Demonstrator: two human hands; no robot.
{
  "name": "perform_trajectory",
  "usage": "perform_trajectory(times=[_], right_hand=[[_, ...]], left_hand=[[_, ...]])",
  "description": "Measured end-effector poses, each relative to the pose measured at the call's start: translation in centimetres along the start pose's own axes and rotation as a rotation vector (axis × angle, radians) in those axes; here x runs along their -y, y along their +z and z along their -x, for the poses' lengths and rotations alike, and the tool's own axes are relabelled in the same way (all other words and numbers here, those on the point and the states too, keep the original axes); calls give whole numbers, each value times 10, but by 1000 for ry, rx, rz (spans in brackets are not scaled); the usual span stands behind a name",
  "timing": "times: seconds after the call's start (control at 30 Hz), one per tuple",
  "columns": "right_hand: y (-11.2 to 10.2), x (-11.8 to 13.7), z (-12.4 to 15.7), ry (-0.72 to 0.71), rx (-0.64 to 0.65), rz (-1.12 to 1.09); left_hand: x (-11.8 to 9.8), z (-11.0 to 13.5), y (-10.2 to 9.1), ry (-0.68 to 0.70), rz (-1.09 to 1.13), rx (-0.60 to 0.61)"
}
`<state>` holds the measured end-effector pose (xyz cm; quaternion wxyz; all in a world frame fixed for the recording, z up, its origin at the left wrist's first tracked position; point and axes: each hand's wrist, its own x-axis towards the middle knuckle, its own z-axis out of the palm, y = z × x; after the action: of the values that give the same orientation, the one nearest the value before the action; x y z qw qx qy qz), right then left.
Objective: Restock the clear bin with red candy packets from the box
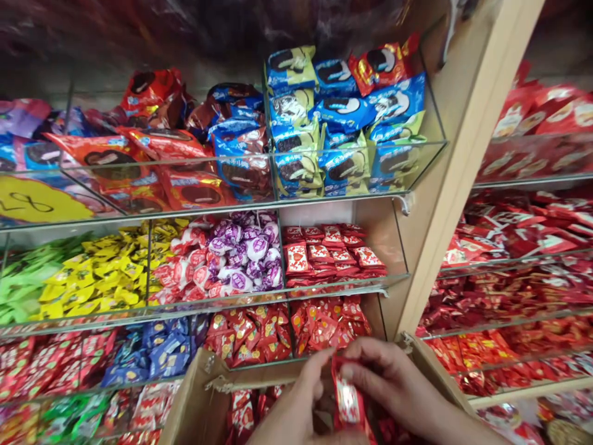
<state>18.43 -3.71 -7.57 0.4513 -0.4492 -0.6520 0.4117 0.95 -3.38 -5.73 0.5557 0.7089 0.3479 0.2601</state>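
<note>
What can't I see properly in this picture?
All in the head view:
- Deeper inside the box: covered by the left hand and right hand, and cut off by the bottom edge.
- Small print on the red packet in the fingers: too blurred to read.
- The whole yellow sign: cut off by the left edge.
- The top shelf's dark things: too dim and blurred.

1 red pkt (348, 402), glossy, white-labelled, near-upright, held betw. L hand (294, 405) + R hand (398, 377), over carton (189, 398).
</note>
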Motion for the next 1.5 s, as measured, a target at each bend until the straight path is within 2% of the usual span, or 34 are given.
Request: perform_trajectory(times=[0.03,0.13,0.3,0.4,0.5,0.6,0.67,0.8,0.9,0.93,1.0,1.07,1.17,1.3,1.4,1.5], right_hand=[[1,1,-3,0,-45,-62],[5,-5,-9,31,-118,-244],[10,-12,-11,126,-165,-591],[11,-15,-11,103,-170,-634],[9,-15,-11,92,-119,-612],[9,-14,-11,114,-120,-663],[10,-12,-10,120,-141,-658],[10,-8,-5,24,-113,-336],[-5,2,-1,-148,-11,37],[-14,8,-1,-245,-32,176],[-37,21,-8,-449,-154,462],[-60,33,-22,-566,-246,731],[-83,41,-45,-526,-178,984],[-87,39,-62,-403,-18,1055],[-84,38,-62,-371,16,1038],[-85,40,-60,-351,14,989]], left_hand=[[2,-7,2,-61,62,53],[4,-22,3,-182,213,-15],[-3,-29,-5,-141,279,-11],[-4,-27,-9,-112,178,-52],[-4,-26,-13,-77,74,-54],[-5,-24,-14,-64,118,6],[-5,-23,-14,-32,145,4],[0,-19,-12,31,191,76],[-3,-16,-14,-1,-23,58],[-7,-14,-16,12,-159,23],[-20,-13,-23,74,-385,-35],[-37,-16,-32,153,-483,-89],[-62,-29,-45,278,-686,-197],[-87,-58,-49,377,-1068,-342],[-100,-81,-44,449,-1290,-257],[-111,-101,-32,360,-1459,-99]])
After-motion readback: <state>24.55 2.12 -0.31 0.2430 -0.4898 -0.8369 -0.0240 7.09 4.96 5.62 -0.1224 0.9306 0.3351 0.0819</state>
